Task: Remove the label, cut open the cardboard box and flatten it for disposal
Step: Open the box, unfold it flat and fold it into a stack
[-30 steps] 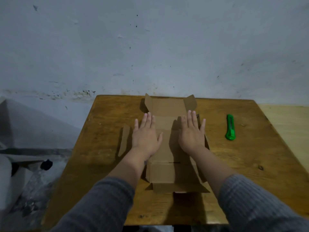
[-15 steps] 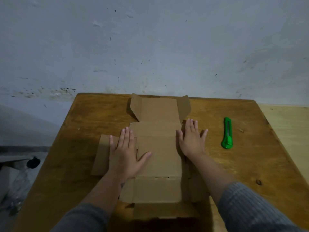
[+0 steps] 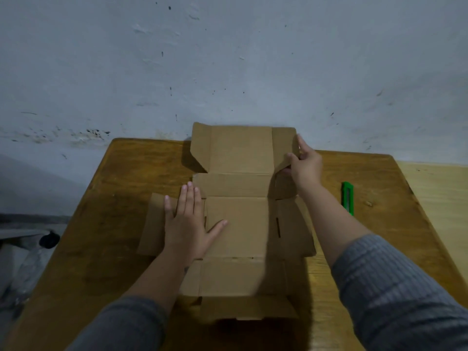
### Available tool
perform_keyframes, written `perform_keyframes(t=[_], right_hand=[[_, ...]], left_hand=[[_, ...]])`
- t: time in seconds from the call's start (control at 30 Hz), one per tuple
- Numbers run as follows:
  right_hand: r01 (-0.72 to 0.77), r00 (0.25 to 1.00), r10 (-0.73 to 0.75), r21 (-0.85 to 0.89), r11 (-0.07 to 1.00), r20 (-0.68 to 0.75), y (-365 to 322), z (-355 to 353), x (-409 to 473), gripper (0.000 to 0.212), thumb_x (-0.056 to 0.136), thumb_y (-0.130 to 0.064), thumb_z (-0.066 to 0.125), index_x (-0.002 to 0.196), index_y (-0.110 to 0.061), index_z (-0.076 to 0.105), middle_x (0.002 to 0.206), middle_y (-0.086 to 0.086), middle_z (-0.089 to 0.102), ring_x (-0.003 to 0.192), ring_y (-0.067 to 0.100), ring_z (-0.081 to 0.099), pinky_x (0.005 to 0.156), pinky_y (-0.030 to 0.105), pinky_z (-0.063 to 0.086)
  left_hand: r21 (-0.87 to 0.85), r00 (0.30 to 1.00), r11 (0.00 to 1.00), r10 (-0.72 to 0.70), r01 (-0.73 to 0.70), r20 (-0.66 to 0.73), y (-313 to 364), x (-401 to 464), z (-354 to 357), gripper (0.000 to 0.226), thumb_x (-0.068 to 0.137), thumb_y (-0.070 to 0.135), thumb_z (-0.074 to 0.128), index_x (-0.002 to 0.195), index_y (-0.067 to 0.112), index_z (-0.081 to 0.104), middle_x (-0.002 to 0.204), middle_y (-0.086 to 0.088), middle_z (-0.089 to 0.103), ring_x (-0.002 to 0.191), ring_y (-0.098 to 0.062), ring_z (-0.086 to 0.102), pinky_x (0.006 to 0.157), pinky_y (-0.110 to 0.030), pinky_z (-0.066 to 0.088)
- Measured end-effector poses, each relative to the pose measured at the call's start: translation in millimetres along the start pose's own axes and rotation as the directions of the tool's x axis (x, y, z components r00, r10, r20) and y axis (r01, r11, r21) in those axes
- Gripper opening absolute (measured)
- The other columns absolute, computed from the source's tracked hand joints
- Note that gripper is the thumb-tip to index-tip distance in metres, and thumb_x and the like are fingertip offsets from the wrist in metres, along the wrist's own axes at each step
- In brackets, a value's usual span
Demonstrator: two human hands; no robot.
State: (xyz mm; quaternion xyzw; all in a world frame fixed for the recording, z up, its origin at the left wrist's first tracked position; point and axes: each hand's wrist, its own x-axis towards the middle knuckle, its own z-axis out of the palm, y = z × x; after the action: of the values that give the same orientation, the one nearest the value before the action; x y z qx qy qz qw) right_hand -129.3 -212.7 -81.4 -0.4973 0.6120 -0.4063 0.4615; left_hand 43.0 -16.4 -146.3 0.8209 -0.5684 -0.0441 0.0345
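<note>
The brown cardboard box (image 3: 238, 224) lies unfolded, inner side up, in the middle of the wooden table (image 3: 101, 224). Its far panel still stands up with two small side flaps. My left hand (image 3: 187, 224) rests flat, fingers spread, on the box's left side panel. My right hand (image 3: 302, 163) pinches the far right flap between thumb and fingers. No label shows on the visible cardboard.
A green utility knife (image 3: 347, 197) lies on the table to the right of my right forearm. A stained pale wall (image 3: 228, 59) rises right behind the table's far edge. Grey clutter and a dark object (image 3: 49, 239) sit on the floor at the left.
My right hand has lifted off the box's right side and taken hold of the far right flap. My left hand stays pressed flat on the left panel. The view has come closer.
</note>
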Motion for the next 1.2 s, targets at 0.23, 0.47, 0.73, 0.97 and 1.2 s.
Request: perform_keyframes(t=[0.23, 0.47, 0.73, 0.97, 1.2], right_hand=[[0.022, 1.0, -0.019, 0.148, 0.989, -0.022, 7, -13, -16, 0.053, 0.09, -0.001, 0.056, 0.135, -0.029, 0.049, 0.13, 0.012, 0.058, 0.087, 0.01, 0.06, 0.057, 0.015, 0.055], [0.001, 0.997, 0.014, 0.193, 0.981, -0.077, 7, -17, -27, 0.053, 0.09, 0.0, 0.055, 0.135, -0.027, 0.05, 0.121, 0.016, 0.06, 0.082, 0.01, 0.055, 0.061, 0.018, 0.056], [-0.037, 0.999, 0.039, 0.086, 0.996, -0.014, 6, -33, -41, 0.053, 0.087, -0.004, 0.062, 0.134, -0.026, 0.051, 0.113, 0.014, 0.067, 0.101, 0.033, 0.065, 0.08, 0.043, 0.058], [0.059, 0.998, -0.059, -0.03, 0.998, -0.008, 15, -46, -63, 0.055, 0.084, -0.007, 0.067, 0.133, -0.024, 0.051, 0.111, 0.011, 0.067, 0.099, 0.025, 0.065, 0.084, 0.036, 0.056], [0.113, 0.991, -0.121, -0.125, 0.986, -0.063, 16, -48, -75, 0.052, 0.084, -0.01, 0.067, 0.131, -0.025, 0.052, 0.11, 0.002, 0.06, 0.1, 0.022, 0.062, 0.077, 0.032, 0.054]], left_hand=[[0.104, 0.995, 0.993, -0.064, 0.056, 0.08, 24, -27, -26, 0.111, 0.075, 0.086, 0.009, 0.149, 0.006, -0.013, 0.16, -0.013, -0.014, 0.147, -0.026, -0.016, 0.113, -0.059, -0.009], [0.056, 0.974, 0.996, -0.086, 0.075, 0.21, 20, -76, -21, 0.125, 0.064, 0.094, 0.016, 0.15, 0.01, -0.016, 0.158, -0.01, -0.022, 0.145, -0.025, -0.023, 0.111, -0.06, -0.017], [0.056, 0.982, 0.997, -0.066, 0.057, 0.176, 14, -79, -8, 0.129, 0.058, 0.098, 0.006, 0.149, 0.01, -0.016, 0.158, -0.008, -0.023, 0.144, -0.023, -0.023, 0.109, -0.061, -0.016], [0.096, 0.984, 0.993, -0.082, 0.068, 0.155, 14, -66, -8, 0.126, 0.06, 0.096, -0.002, 0.146, 0.006, -0.021, 0.155, -0.012, -0.028, 0.143, -0.026, -0.027, 0.108, -0.061, -0.017], [-0.053, 0.986, 0.996, -0.078, 0.07, -0.145, 14, -70, -22, 0.103, 0.083, 0.079, 0.016, 0.151, 0.003, 0.008, 0.159, -0.014, 0.007, 0.148, -0.028, 0.009, 0.114, -0.056, 0.01]])
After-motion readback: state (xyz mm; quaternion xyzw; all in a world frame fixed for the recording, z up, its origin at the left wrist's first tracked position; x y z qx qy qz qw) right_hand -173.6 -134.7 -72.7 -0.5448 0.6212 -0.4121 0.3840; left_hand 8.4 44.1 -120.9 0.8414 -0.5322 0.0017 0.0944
